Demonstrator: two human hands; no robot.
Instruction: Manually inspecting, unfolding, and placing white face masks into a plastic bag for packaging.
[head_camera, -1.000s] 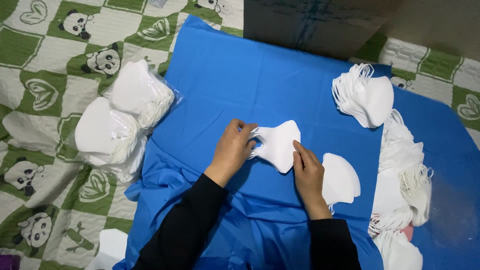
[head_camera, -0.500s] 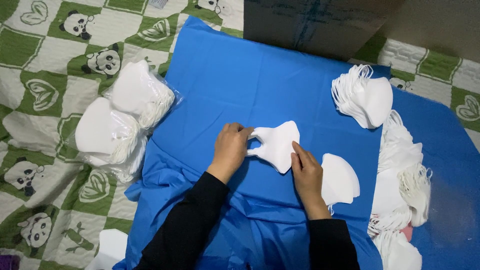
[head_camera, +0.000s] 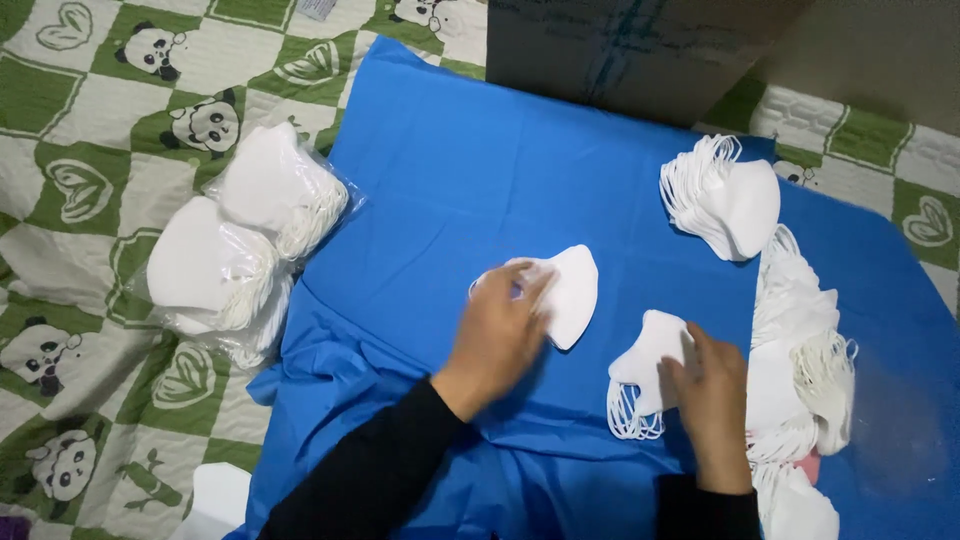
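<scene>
A folded white face mask (head_camera: 567, 292) lies on the blue sheet (head_camera: 480, 180). My left hand (head_camera: 500, 335) presses flat on its left part, over the ear loops. To the right, my right hand (head_camera: 712, 395) rests on a small stack of white masks (head_camera: 648, 368), fingers on its right edge. Both arms wear black sleeves.
A fanned stack of masks (head_camera: 722, 197) sits at upper right, with a long loose pile (head_camera: 800, 350) down the right side. Two clear bags of masks (head_camera: 235, 240) lie left of the sheet on a green panda-print quilt (head_camera: 80, 120). A dark cardboard box (head_camera: 620, 50) stands behind.
My right hand left the single mask and moved right onto the small stack. My left hand slid further onto the single mask.
</scene>
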